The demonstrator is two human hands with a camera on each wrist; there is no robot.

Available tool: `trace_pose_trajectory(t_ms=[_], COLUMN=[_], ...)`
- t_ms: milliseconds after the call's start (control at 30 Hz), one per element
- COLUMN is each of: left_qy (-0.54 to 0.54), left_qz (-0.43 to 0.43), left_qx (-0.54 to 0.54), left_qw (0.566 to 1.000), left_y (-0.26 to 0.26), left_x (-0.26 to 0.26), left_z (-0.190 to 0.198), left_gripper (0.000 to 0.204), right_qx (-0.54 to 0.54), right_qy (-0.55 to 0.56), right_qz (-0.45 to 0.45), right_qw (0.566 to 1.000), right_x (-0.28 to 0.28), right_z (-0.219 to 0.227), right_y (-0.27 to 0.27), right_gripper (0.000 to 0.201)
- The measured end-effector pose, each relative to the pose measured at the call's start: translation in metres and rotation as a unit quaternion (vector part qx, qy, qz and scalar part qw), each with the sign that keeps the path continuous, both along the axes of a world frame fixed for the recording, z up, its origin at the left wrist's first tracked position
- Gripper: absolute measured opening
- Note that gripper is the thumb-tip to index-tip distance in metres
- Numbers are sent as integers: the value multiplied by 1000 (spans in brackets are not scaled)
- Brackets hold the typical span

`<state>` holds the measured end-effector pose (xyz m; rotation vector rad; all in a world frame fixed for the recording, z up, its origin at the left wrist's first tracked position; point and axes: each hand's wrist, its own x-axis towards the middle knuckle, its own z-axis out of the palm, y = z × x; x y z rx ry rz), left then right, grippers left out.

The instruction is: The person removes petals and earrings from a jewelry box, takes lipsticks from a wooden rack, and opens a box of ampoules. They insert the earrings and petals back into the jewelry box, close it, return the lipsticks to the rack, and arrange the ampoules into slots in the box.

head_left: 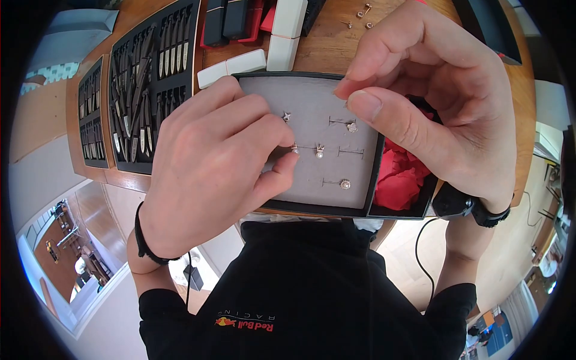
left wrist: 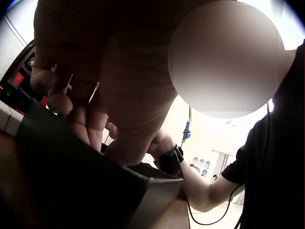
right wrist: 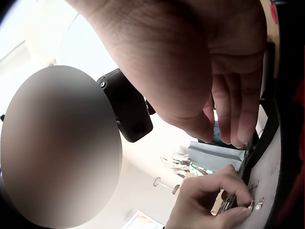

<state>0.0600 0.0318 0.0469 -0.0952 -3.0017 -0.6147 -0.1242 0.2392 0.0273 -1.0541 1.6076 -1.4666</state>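
Note:
A black box with a grey padded insert (head_left: 309, 93) lies before me. My left hand (head_left: 210, 156) pinches a small pearl earring (head_left: 294, 150) between thumb and forefinger, close over the padding. Beside it sits another pearl earring (head_left: 320, 152); a star-shaped earring (head_left: 287, 116), a flower-shaped one (head_left: 352, 127) and a round one (head_left: 345, 184) are set around them. Above the box's right side hovers my right hand (head_left: 450, 90), its fingers loosely bent, thumb and forefinger near each other with nothing visible between them. The left wrist view shows the dark box wall (left wrist: 81, 167) under the hand.
Crumpled red paper (head_left: 399, 180) fills a black box part at the right. Several loose earrings (head_left: 363, 13) lie on the wooden table (head_left: 327, 36) behind. White boxes (head_left: 287, 36) stand at the back, and black trays of dark, silver-ended pieces (head_left: 135, 90) at the left.

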Motion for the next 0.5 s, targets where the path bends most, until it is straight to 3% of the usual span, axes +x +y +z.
trace_pose_trajectory(t_ms=[500], left_qy=[-19], left_qz=[-19], left_qx=[-13], left_qw=[1000], left_y=[3], left_x=[2], left_z=[8], left_gripper=[25], right_qx=[-10], right_qy=[45], right_qz=[-16], right_qw=[999], right_x=[1], right_z=[-3], right_y=[5], right_gripper=[17])
